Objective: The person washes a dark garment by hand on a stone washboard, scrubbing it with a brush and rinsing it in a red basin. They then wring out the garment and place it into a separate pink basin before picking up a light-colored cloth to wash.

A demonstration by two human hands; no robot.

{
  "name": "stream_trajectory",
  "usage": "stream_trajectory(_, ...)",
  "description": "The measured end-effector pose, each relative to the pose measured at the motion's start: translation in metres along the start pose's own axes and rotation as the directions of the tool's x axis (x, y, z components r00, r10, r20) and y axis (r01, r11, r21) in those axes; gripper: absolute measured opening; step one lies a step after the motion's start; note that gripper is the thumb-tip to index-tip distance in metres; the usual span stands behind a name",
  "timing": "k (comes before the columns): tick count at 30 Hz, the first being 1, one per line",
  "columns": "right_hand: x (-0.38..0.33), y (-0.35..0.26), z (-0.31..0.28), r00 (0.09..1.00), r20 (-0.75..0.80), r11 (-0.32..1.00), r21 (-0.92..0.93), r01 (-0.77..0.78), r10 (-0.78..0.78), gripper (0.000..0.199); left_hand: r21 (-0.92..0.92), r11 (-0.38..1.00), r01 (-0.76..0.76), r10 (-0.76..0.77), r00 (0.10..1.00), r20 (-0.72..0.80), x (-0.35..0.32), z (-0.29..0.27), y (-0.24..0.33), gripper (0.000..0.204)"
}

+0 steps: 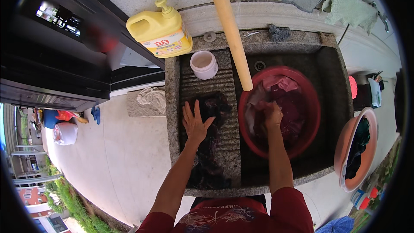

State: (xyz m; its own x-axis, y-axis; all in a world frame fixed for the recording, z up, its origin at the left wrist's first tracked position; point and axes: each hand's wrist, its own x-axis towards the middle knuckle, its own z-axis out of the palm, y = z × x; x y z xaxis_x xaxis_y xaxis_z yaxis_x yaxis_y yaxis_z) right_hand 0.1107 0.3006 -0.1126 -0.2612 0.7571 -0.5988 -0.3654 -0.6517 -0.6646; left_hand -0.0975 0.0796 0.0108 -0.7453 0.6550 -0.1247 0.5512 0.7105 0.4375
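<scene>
My left hand [197, 125] lies open, fingers spread, on a dark wet garment [211, 159]. That garment is stretched along the ridged washboard side [233, 146] of a stone sink [173, 133]. In the basin half stands a red plastic basin [317, 116] with wet clothes in water, a pink cloth [282, 83] and a dark red one [297, 121] among them. My right hand [272, 115] reaches into this basin with its fingers curled closed over the clothes. Whatever it grips is hidden by the hand.
A yellow pump jug [161, 30] and a white tub [204, 64] stand at the upper left. A pale pole [226, 26] slants down to the basin's rim. On the sink's back ledge sits a grey scouring pad [278, 33]. An orange basin [340, 155] with dark clothes is at right.
</scene>
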Motion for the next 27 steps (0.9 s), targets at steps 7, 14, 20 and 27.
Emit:
stream_trajectory(7, -0.122, -0.009, 0.158, 0.686, 0.690, 0.605, -0.451, 0.656, -0.230, 0.030, -0.304, 0.903, -0.302, 0.276, 0.953, -0.124, 0.016, 0.014, 0.002, 0.022)
stream_trajectory(14, -0.197, 0.056, 0.144, 0.377, 0.845, -0.013, -0.412, 0.911, -0.380, 0.021, -0.759, 0.648, -0.053, -0.199, 0.951, -0.236, -0.096, 0.008, -0.010, 0.022)
stream_trajectory(20, -0.134, 0.068, 0.153, 0.390, 0.870, -0.333, -0.480, 0.812, -0.302, 0.017, 0.049, 0.982, -0.184, 0.189, 0.970, -0.154, -0.028, 0.010, -0.006, 0.018)
stream_trajectory(27, -0.096, 0.058, 0.183, 0.561, 0.760, -0.108, -0.620, 0.777, -0.329, 0.012, 0.338, 0.932, -0.133, 0.215, 0.952, -0.217, 0.015, 0.011, -0.007, 0.021)
